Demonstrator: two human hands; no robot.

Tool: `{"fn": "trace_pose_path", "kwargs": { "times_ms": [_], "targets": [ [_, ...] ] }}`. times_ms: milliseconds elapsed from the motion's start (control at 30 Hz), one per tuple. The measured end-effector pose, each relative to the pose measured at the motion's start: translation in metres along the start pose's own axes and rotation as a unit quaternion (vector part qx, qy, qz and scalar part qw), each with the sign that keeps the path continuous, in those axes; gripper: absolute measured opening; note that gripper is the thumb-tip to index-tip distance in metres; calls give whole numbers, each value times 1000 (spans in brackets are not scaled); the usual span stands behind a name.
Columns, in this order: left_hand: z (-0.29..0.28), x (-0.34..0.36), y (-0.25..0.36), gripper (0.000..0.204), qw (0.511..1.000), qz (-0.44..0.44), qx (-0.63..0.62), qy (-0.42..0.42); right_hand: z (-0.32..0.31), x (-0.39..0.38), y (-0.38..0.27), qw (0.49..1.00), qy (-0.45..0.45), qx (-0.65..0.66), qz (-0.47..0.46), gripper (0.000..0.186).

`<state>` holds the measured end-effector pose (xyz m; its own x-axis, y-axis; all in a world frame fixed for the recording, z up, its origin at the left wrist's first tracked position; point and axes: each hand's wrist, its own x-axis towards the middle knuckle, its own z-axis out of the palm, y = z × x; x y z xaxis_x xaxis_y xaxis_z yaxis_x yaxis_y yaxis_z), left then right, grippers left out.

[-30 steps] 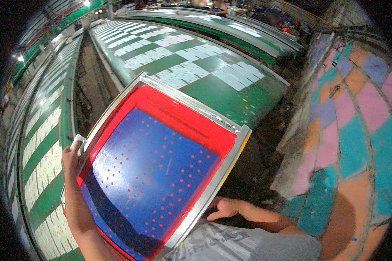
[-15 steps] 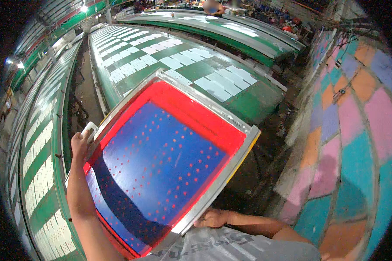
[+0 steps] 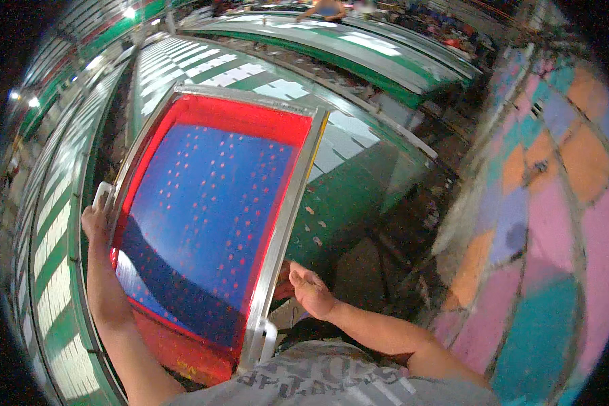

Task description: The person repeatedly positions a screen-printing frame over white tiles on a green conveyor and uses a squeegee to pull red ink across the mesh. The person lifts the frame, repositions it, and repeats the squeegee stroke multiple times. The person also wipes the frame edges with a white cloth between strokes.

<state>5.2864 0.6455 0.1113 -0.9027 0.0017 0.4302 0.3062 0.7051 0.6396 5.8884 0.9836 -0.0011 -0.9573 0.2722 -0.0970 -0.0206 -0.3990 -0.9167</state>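
Note:
A screen-printing frame with pale metal rails hangs tilted in front of me, above the near end of the green table. Its blue mesh carries rows of small reddish dots and is bordered by red. At its left side my left hand is closed around a white handle. Beside the lower right rail is my right hand, thumb apart from the fingers, which are shaded and partly hidden near the rail. A second white handle sticks out below that hand, not gripped.
Behind the frame runs a long green printing table with rows of white pieces. Another long table lies to the left, and one at the back right. A person stands at the far table. A multicoloured painted surface is at right.
The screen-printing frame has turned counter-clockwise and shifted left, with my left hand still on its handle. My right hand has come up from the frame's lower edge to beside its right rail.

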Motion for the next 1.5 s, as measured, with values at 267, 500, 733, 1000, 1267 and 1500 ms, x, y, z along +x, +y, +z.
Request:
{"fn": "trace_pose_path", "kwargs": {
  "times_ms": [267,500,733,1000,1267,1500],
  "targets": [
    [66,-11,37,71,979,-113,149,80,-65,78,-51,994,-11,6,-108,99],
    [149,2,74,72,979,-144,135,46,-151,142,-106,996,18,-53,-75,88],
    [212,-7,99,82,968,-179,168,54,-218,189,-135,995,82,-3,-62,72],
    [231,-64,148,93,926,-225,288,97,-316,219,-205,983,-5,182,-3,77],
    [235,-185,254,85,907,-283,310,30,-483,231,-269,998,-34,50,2,80],
    [234,-268,320,61,950,-292,95,60,-568,274,-320,992,-116,49,5,71]
  ]
}}
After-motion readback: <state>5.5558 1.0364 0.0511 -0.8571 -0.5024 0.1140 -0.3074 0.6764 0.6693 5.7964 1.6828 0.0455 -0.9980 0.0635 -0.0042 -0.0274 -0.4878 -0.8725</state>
